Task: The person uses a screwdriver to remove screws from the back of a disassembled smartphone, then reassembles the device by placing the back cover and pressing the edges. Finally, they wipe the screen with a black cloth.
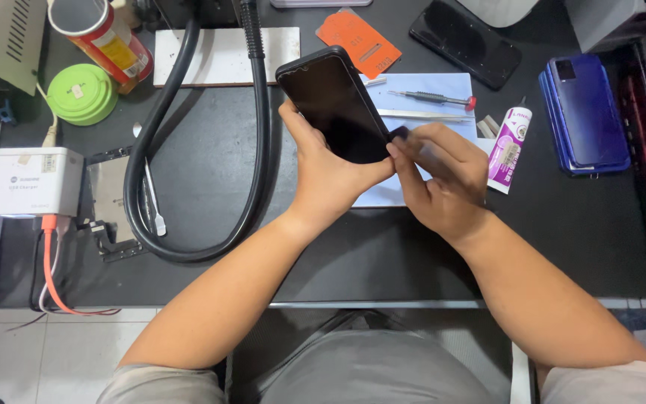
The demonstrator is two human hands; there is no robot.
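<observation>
A black smartphone [334, 101] with a dark screen is held tilted above the black work mat [203, 172]. My left hand [330, 176] grips its lower end from the left and underneath. At the phone's lower right corner, my right hand [443, 179] pinches a small dark piece [399, 133] between thumb and fingers. Whether that piece is a tool or a part of the phone cannot be told.
A thick black hose [259, 142] loops on the left. Behind the phone lie a pale blue mat [431, 86] with a screwdriver [431, 97], a glue tube [510, 146], an orange card [358, 41], a black phone [465, 41] and a blue phone [585, 112]. A white charger box [35, 179], green lid [81, 93] and can [102, 37] sit at left.
</observation>
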